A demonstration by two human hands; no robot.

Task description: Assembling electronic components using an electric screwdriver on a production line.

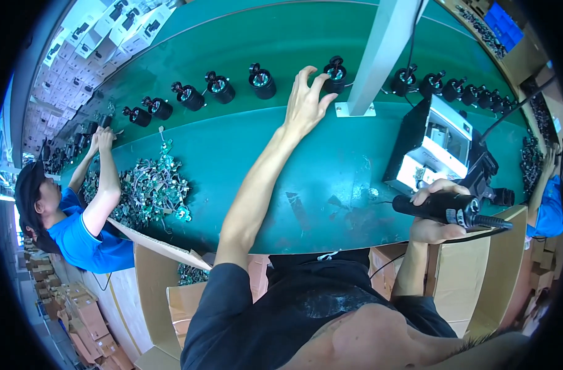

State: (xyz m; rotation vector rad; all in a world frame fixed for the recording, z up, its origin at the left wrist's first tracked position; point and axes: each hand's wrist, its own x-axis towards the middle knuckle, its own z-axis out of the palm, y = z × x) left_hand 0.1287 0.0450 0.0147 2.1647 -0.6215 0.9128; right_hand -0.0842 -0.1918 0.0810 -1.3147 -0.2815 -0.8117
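Note:
My left hand (pixel 306 102) stretches out to the far side of the green bench. Its fingers are spread and curve toward a black cylindrical housing (pixel 336 75) with a flipped-up round part; whether the fingertips touch it I cannot tell. Close to the bench's front edge, my right hand (pixel 439 231) is wrapped round a black electric screwdriver (pixel 439 208). The tool lies about level, its thin bit pointing left and its cable leaving at the right. Just beyond it stands a black and white box-like device (pixel 432 148) with an opening in its front.
More black housings (pixel 220 88) stand in a row on the green bench (pixel 250 142). A pale metal post (pixel 383 55) rises beside my left hand. At left lies a heap of small circuit boards with wires (pixel 149 191); a co-worker in blue (pixel 87 231) works there. Cardboard boxes (pixel 466 277) flank me.

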